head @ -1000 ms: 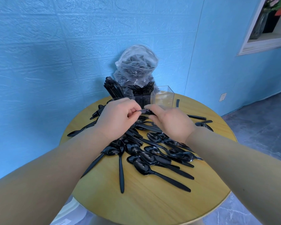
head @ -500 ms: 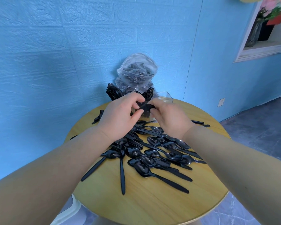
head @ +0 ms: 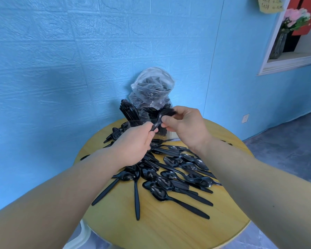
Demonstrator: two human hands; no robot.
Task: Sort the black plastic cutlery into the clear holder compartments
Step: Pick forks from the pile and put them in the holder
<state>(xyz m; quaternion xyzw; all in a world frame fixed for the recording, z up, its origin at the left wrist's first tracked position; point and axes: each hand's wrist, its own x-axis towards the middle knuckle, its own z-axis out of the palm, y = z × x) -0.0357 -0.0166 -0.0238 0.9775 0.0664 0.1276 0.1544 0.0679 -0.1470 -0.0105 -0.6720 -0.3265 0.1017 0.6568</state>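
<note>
A black plastic fork [head: 162,115] is held up in front of the clear holder [head: 142,123]. My left hand [head: 133,142] grips its handle end, and my right hand [head: 185,126] pinches it near the neck. The holder stands at the table's far edge with black cutlery upright in its left compartment [head: 128,110] and forks in the middle one; my hands hide most of it. Several black spoons [head: 171,178] lie heaped on the round wooden table [head: 162,229].
A clear plastic bag [head: 153,87] full of black cutlery leans against the blue wall behind the holder. A few loose pieces [head: 113,135] lie at the table's far left. The table edge curves close in front.
Both hands rose from the pile with the fork and moved toward the holder. The camera tilted up a little.
</note>
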